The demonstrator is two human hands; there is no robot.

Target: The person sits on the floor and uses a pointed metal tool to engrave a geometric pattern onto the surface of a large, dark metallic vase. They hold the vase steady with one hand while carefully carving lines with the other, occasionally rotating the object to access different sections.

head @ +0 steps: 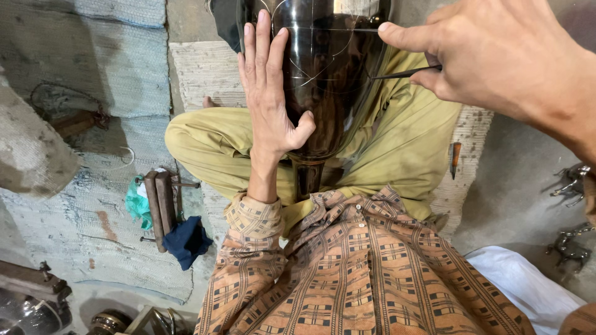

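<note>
A dark, glossy metal vase with thin scratched lines on its surface stands between my crossed legs, narrow neck toward me. My left hand lies flat against its left side, fingers straight and thumb hooked around the body. My right hand reaches in from the upper right and pinches a thin dark scribing tool, its tip touching the vase's right side. My forefinger points at the vase near the top.
A woven mat covers the floor at left. A wooden block tool lies beside a dark blue cloth and a teal rag. A small orange-handled tool sits at right. Metal figurines stand at the far right.
</note>
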